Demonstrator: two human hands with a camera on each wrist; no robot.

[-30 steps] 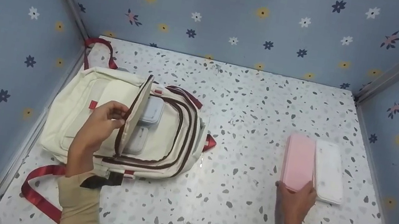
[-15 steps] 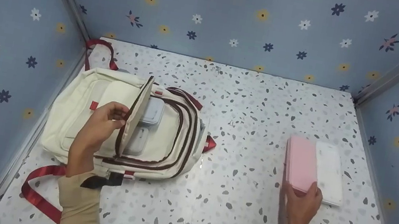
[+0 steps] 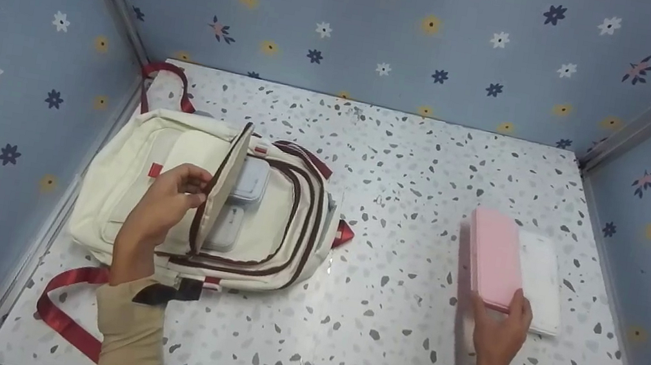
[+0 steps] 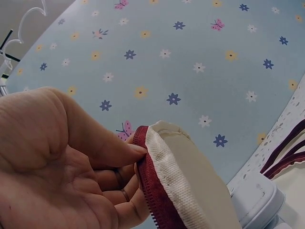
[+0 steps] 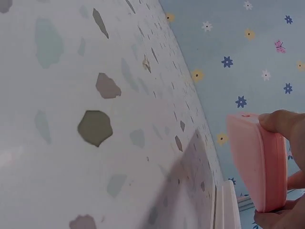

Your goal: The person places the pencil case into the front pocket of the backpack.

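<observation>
While pinching the bag flap (image 3: 223, 191) in the left hand (image 3: 162, 201), gripping the forward-pointing pink case (image 3: 495, 258) by its near end in the right hand (image 3: 498, 335), well off rightward.

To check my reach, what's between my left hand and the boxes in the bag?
The raised flap stands between your left hand and the boxes, as the head view shows.

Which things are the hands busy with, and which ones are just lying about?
Seem to be part of the job:
Cream backpack, its flap pinched open by the left hand
Pink case, gripped by the right hand
Pale blue case and light grey case, inside the backpack

Just there for now:
White case, on the table, held by neither hand
Flowery wall
</observation>
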